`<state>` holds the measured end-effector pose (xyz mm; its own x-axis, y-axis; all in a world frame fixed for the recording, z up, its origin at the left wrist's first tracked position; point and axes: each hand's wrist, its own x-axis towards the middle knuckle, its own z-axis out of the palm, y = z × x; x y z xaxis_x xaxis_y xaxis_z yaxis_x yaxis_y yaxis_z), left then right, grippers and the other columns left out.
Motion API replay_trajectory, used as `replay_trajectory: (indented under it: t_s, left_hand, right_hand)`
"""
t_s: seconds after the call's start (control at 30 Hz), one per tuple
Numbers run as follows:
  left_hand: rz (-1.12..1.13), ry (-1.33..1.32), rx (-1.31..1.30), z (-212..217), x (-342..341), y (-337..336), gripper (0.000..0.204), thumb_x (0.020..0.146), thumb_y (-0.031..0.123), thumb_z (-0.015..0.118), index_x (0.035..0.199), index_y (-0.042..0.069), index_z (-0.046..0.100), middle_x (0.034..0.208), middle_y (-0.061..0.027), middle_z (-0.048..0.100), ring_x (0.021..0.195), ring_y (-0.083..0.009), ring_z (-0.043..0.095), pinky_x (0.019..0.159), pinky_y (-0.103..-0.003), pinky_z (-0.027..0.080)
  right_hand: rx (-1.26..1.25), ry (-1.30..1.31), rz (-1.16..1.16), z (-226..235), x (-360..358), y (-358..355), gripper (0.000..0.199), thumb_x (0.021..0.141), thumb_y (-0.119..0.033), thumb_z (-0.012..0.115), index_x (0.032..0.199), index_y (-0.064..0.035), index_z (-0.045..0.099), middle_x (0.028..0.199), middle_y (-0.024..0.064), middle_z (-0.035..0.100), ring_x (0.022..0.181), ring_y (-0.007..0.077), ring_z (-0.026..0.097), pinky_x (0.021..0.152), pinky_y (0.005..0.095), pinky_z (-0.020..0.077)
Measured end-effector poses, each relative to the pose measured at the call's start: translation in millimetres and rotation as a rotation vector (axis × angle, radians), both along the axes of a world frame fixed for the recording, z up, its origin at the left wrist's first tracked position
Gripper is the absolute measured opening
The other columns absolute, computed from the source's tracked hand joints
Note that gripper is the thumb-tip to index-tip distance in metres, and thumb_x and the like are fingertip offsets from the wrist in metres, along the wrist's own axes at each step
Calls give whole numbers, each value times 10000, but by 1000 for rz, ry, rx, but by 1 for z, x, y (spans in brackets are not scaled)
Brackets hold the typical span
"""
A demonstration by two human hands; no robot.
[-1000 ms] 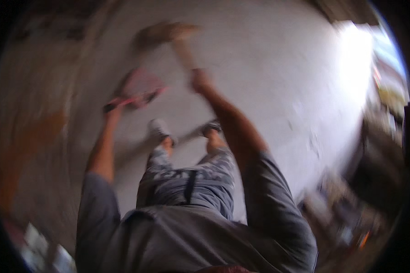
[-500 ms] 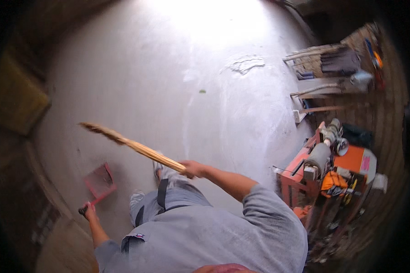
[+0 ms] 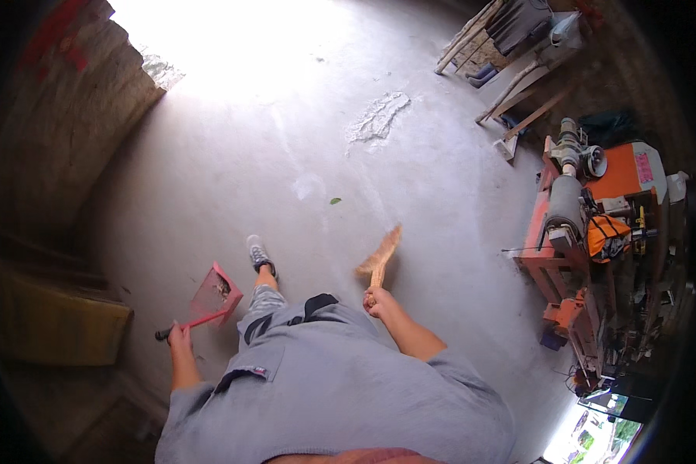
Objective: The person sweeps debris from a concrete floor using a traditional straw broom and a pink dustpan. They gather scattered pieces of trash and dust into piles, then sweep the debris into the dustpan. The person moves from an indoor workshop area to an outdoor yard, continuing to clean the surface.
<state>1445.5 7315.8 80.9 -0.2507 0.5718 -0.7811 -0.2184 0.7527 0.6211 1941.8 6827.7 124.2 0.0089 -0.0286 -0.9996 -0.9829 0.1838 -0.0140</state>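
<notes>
My left hand (image 3: 181, 336) grips the handle of a red dustpan (image 3: 206, 296), held out to the left of my legs. Some dark debris lies in its pan. On the right, my right hand (image 3: 375, 301) is closed round the short handle of a straw broom (image 3: 382, 252). The broom's bristles fan out ahead of my fist, low over the floor; I cannot tell if they touch it. A small green leaf (image 3: 336, 201) lies on the grey floor (image 3: 232, 185) ahead.
Along the right stands a red metal frame with a motor-driven machine (image 3: 567, 197) and an orange bag (image 3: 607, 236). Wooden racks (image 3: 510, 93) stand at the far right. A yellowish block (image 3: 66, 325) sits at the left, below a rough wall (image 3: 69, 116). A flaky patch (image 3: 379, 120) marks the floor.
The broom has swung from across my front on the left to my right side, now pointing forward. The dustpan stays in my left hand. My view has turned, and one foot is further forward.
</notes>
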Motion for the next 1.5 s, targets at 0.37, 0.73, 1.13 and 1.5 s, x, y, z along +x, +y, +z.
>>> replay_trajectory:
  t_s: [0.37,0.73,1.13,1.5]
  left_hand:
    - [-379,139,4,45,219,234,141,906,224,629,1005,212,530,951,16,537,813,-118,544,691,-230,499]
    - [-496,128,140,34,397,404,105,902,235,636,925,208,537,838,27,541,670,-90,517,575,-195,450]
    - [-348,295,120,27,624,562,101,894,258,644,959,247,568,886,45,564,623,-86,524,553,-170,503]
    - [-565,260,298,8,946,704,105,872,90,643,924,101,552,800,-30,559,561,-123,525,510,-217,486]
  right_hand:
    - [85,159,-123,-40,95,157,145,870,-106,490,790,7,535,600,78,510,457,144,478,377,217,435]
    - [154,-5,-264,-74,326,406,150,699,10,549,611,-40,439,519,83,433,421,228,454,399,333,438]
    - [189,-377,88,-63,662,595,109,757,-1,600,822,-28,517,591,50,506,442,152,489,378,260,421]
    - [-132,-526,295,-24,895,623,84,744,12,599,777,3,522,589,61,516,402,134,470,337,257,372]
